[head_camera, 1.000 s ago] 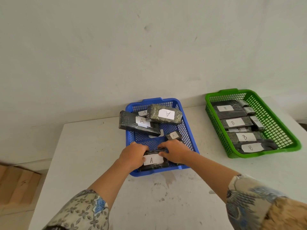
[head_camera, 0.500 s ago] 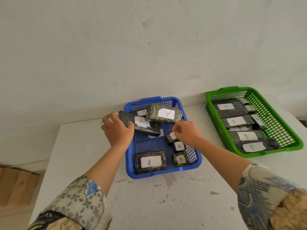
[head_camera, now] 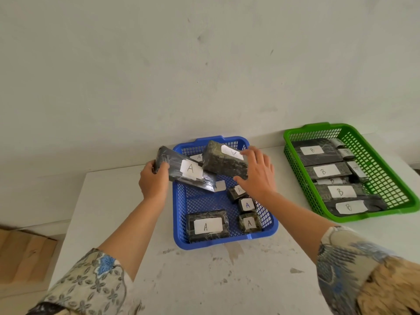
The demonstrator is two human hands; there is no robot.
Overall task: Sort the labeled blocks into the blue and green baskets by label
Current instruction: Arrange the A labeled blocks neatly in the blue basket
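The blue basket (head_camera: pixel 179 226) stands in the middle of the white table and holds several dark wrapped blocks labelled A. My left hand (head_camera: pixel 153 181) grips the left end of a long black A block (head_camera: pixel 193 178) that lies tilted over the basket's left rim. My right hand (head_camera: pixel 256 173) holds the right end of a thick greenish A block (head_camera: pixel 223 162), raised and tilted at the basket's far end. A wide A block (head_camera: pixel 208 226) and small A blocks (head_camera: pixel 248 222) lie near the front. The green basket (head_camera: pixel 368 155) at right holds several B blocks (head_camera: pixel 339 192).
A pale wall rises right behind the table (head_camera: pixel 204 280). The tabletop in front of the baskets is stained. Wooden planks (head_camera: pixel 25 255) lie on the floor beyond the table's left edge.
Both hands left the wide A block at the basket's front and went to the far end. The left took the long black block, the right took and tilted up the greenish block.
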